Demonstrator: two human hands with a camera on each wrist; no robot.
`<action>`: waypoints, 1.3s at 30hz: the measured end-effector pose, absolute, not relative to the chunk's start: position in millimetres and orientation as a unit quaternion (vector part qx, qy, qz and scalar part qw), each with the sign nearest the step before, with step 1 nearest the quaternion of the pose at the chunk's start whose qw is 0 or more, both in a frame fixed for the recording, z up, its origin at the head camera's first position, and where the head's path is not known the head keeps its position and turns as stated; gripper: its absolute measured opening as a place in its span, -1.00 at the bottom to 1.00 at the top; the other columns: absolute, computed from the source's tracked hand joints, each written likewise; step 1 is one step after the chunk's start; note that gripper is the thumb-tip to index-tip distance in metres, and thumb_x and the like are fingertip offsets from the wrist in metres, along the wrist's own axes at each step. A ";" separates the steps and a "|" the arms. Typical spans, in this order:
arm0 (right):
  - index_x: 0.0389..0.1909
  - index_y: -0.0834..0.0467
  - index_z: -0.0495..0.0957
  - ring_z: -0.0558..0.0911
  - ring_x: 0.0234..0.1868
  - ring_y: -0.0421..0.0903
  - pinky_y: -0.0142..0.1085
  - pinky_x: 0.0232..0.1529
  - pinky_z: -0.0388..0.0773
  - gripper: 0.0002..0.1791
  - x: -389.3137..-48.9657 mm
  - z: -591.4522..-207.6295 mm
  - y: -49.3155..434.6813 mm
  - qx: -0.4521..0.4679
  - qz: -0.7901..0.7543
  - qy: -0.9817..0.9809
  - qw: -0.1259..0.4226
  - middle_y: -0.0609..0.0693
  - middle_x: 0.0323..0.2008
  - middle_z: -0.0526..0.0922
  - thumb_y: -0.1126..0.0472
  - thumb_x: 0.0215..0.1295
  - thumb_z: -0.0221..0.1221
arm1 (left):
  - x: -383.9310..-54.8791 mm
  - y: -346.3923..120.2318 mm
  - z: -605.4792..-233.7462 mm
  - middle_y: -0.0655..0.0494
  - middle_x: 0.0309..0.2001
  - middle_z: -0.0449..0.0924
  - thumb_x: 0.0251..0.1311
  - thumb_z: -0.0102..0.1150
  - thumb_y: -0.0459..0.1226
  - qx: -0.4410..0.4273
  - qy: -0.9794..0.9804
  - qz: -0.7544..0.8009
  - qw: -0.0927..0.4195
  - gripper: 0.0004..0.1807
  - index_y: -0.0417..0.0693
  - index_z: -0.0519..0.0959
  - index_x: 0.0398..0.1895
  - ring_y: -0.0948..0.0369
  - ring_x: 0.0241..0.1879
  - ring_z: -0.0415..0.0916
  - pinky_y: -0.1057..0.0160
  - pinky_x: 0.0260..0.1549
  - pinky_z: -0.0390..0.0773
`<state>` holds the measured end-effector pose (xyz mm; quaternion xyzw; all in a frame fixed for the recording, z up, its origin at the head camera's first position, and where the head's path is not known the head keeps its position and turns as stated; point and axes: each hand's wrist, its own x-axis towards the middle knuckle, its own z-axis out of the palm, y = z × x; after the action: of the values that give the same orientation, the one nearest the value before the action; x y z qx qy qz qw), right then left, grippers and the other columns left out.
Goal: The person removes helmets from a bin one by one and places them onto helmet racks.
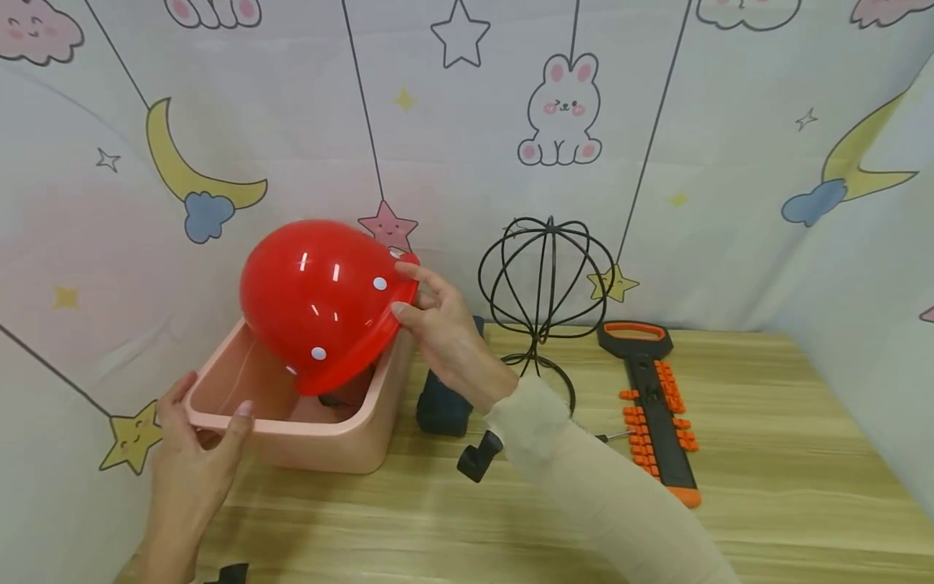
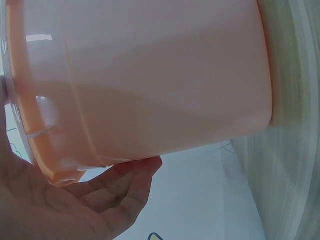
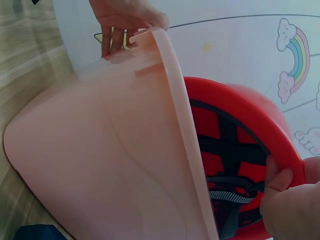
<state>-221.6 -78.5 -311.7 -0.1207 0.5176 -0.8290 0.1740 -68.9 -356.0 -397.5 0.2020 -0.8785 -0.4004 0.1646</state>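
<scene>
A red hard hat [image 1: 314, 292] with white studs sits tilted at the mouth of a pink plastic bin [image 1: 321, 446], partly inside it. My right hand [image 1: 445, 332] pinches the hat's brim on its right side. In the right wrist view the hat's inside shows a dark strap harness [image 3: 232, 145], and the right thumb and fingers [image 3: 280, 182] hold the brim. My left hand [image 1: 193, 454] grips the bin's near left corner by the rim; the left wrist view shows its fingers [image 2: 125, 190] under that rim, against the outer wall. The bin's contents are mostly hidden by the hat.
Right of the bin stands a black wire rack [image 1: 540, 324] shaped like an open globe. A dark blue object [image 1: 445, 405] lies between them, partly behind my right wrist. Farther right is a black and orange tool holder [image 1: 657, 414]. A patterned curtain [image 1: 467, 122] hangs behind.
</scene>
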 end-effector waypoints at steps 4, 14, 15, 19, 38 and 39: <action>0.52 0.02 0.45 0.59 0.37 0.06 -0.10 0.41 0.59 -0.38 -217.5 -309.2 -73.8 -0.143 -0.844 0.491 0.164 0.17 0.46 0.55 0.47 0.52 0.14 | -69.1 -355.8 -398.0 -0.48 0.57 0.22 0.49 0.18 0.10 0.199 -0.877 -0.402 0.171 0.05 0.15 -0.28 0.77 -0.41 0.32 0.46 0.83 -0.32 0.23; 0.52 0.16 0.36 0.56 0.35 0.04 -0.39 0.12 0.74 -0.41 -199.3 -282.9 -52.7 -0.198 -0.879 0.418 0.114 0.26 0.50 0.47 0.49 0.53 0.06 | -66.6 -354.5 -400.2 -0.47 0.51 0.34 0.47 0.21 0.05 0.199 -0.875 -0.398 0.190 0.01 0.15 -0.18 0.77 -0.36 0.24 0.57 0.81 -0.34 0.29; 0.53 0.16 0.35 0.56 0.35 0.02 -0.38 0.12 0.74 -0.41 -196.8 -279.0 -49.8 -0.204 -0.881 0.414 0.108 0.26 0.50 0.46 0.49 0.54 0.05 | -66.5 -354.5 -400.1 -0.47 0.51 0.34 0.48 0.21 0.06 0.199 -0.876 -0.398 0.189 0.02 0.15 -0.19 0.77 -0.37 0.24 0.57 0.81 -0.35 0.28; 0.54 0.14 0.34 0.56 0.34 -0.01 -0.37 0.15 0.74 -0.40 -187.4 -262.8 -37.3 -0.224 -0.888 0.394 0.084 0.25 0.48 0.47 0.50 0.54 0.01 | -67.7 -353.9 -399.4 -0.47 0.53 0.30 0.48 0.18 0.10 0.201 -0.879 -0.393 0.180 0.03 0.17 -0.23 0.77 -0.42 0.28 0.55 0.81 -0.36 0.24; 0.37 0.04 0.46 0.47 0.42 0.04 -0.33 0.19 0.74 -0.52 -154.1 -234.7 41.4 -0.249 -0.909 0.333 -0.027 0.06 0.33 0.56 0.48 0.57 0.00 | -70.4 -355.3 -403.6 -0.50 0.43 0.43 0.47 0.23 0.06 0.197 -0.874 -0.402 0.192 0.00 0.25 -0.15 0.77 0.43 -0.07 0.64 0.75 -0.36 0.34; 0.36 0.04 0.47 0.46 0.43 0.04 -0.33 0.19 0.73 -0.54 -153.5 -235.4 45.4 -0.247 -0.911 0.329 -0.031 0.07 0.35 0.55 0.47 0.58 0.02 | -70.3 -355.5 -403.8 -0.51 0.42 0.45 0.46 0.24 0.06 0.196 -0.873 -0.402 0.193 0.00 0.26 -0.14 0.77 0.60 -0.14 0.54 0.74 -0.35 0.35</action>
<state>-153.5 45.4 -235.4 -0.2471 0.3286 -0.9110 -0.0307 -70.3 -355.5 -403.8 0.1961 -0.8733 -0.4021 0.1931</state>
